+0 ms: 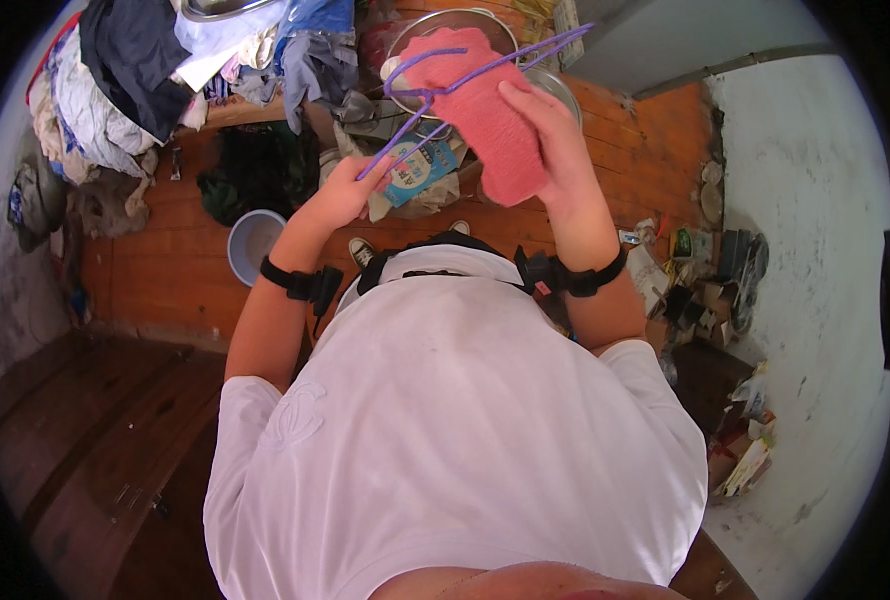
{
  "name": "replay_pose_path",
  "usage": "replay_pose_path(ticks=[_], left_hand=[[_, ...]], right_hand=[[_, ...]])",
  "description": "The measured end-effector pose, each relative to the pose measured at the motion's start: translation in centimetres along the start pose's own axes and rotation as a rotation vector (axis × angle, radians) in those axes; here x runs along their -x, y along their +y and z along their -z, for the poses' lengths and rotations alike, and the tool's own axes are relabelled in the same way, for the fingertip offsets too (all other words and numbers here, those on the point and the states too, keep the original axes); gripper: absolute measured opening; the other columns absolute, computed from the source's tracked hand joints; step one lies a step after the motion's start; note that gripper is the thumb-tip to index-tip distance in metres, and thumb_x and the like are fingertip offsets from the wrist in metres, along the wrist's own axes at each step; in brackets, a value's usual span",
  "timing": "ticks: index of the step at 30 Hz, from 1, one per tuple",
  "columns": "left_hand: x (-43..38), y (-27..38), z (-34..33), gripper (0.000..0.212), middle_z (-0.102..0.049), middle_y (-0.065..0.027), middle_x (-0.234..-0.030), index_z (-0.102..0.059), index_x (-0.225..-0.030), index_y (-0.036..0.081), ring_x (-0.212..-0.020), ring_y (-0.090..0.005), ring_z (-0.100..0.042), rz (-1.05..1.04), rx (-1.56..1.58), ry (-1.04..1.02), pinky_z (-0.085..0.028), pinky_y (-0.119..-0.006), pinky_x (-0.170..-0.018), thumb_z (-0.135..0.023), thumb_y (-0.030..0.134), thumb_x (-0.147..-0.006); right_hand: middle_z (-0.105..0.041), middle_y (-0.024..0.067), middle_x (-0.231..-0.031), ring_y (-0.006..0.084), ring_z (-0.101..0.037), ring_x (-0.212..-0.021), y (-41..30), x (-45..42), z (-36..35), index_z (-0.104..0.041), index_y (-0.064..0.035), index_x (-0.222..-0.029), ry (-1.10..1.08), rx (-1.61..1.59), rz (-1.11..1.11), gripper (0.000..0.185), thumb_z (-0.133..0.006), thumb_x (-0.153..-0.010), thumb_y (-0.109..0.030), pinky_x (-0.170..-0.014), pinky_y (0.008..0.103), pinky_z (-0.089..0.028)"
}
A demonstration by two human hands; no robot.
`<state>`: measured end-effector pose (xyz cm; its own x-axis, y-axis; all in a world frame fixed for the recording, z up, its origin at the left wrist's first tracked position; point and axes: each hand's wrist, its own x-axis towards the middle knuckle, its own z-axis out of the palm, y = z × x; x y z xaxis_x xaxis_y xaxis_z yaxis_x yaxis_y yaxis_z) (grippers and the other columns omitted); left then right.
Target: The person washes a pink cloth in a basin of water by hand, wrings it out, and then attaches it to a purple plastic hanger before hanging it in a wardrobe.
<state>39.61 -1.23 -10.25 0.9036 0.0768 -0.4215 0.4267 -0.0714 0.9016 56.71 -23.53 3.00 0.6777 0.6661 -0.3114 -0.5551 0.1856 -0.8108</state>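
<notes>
My right hand (554, 131) holds a pink cloth (482, 105) by its right side, the thumb lying on top. A purple wire clothes hanger (475, 73) passes across the cloth, with part of it over the pink fabric and its far end sticking out to the upper right. My left hand (355, 187) grips the hanger's near left end between thumb and fingers. How the cloth is hooked on the hanger behind it cannot be told.
Below the hands lie metal basins (561, 90) and a blue printed package (422, 169). A light blue bucket (256, 244) stands on the wooden floor (152, 277). Piled clothes (107, 82) are at upper left; clutter (700, 300) lines the right wall.
</notes>
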Motion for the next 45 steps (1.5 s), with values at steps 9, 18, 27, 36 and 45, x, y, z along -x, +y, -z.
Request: replay_pose_path(ticks=[9, 18, 27, 36, 45], left_hand=[[2.2, -1.0, 0.7, 0.048, -0.048, 0.0064, -0.076, -0.072, -0.122, 0.001, -0.052, -0.0051, -0.043, 0.038, 0.070, -0.013, -0.040, -0.023, -0.049, -0.045, 0.040, -0.114], [1.5, 0.8, 0.7, 0.049, -0.049, 0.0040, -0.076, -0.072, -0.119, 0.001, -0.051, -0.0053, -0.042, -0.011, 0.009, -0.039, -0.038, -0.024, -0.046, -0.046, 0.043, -0.113], [-1.9, 2.3, -1.2, 0.062, -0.052, 0.0019, -0.073, -0.074, -0.107, -0.003, -0.052, -0.0110, -0.051, 0.050, -0.029, 0.058, -0.048, -0.030, -0.044, -0.045, 0.052, -0.111], [-0.5, 3.2, -0.4, 0.058, -0.051, 0.0002, -0.071, -0.072, -0.109, -0.004, -0.049, -0.0121, -0.051, 0.088, -0.110, 0.075, -0.048, -0.031, -0.045, -0.046, 0.048, -0.111], [-0.1, 2.6, -0.8, 0.060, -0.049, 0.0021, -0.070, -0.071, -0.109, -0.003, -0.054, -0.0099, -0.050, 0.094, -0.223, 0.134, -0.046, -0.029, -0.045, -0.046, 0.051, -0.111]], right_hand=[[-0.076, 0.0127, -0.104, 0.0224, -0.074, -0.084, -3.3, -2.5, 7.9, -0.067, -0.0011, -0.125, 0.162, -0.105, 0.166, 0.036, -0.069, -0.099, -0.026, -0.071, 0.0363, -0.061], [-0.076, 0.0078, -0.112, 0.0205, -0.075, -0.090, -5.0, -3.3, 10.5, -0.066, -0.0055, -0.128, 0.092, -0.074, 0.135, 0.037, -0.069, -0.099, -0.028, -0.069, 0.0382, -0.061], [-0.074, 0.0048, -0.108, 0.0091, -0.068, -0.096, 1.1, -1.7, 0.8, -0.068, -0.0001, -0.130, -0.202, 0.737, 0.205, 0.036, -0.068, -0.103, -0.023, -0.082, 0.0284, -0.056], [-0.075, 0.0044, -0.091, 0.0103, -0.066, -0.081, 0.3, -1.6, 0.9, -0.070, -0.0002, -0.121, -0.157, 1.233, 0.500, 0.031, -0.067, -0.104, -0.025, -0.073, 0.0306, -0.053], [-0.075, 0.0110, -0.094, 0.0192, -0.069, -0.080, 0.0, -2.2, 1.5, -0.073, -0.0029, -0.121, -0.115, 1.023, 0.366, 0.033, -0.071, -0.099, -0.028, -0.075, 0.0321, -0.055]])
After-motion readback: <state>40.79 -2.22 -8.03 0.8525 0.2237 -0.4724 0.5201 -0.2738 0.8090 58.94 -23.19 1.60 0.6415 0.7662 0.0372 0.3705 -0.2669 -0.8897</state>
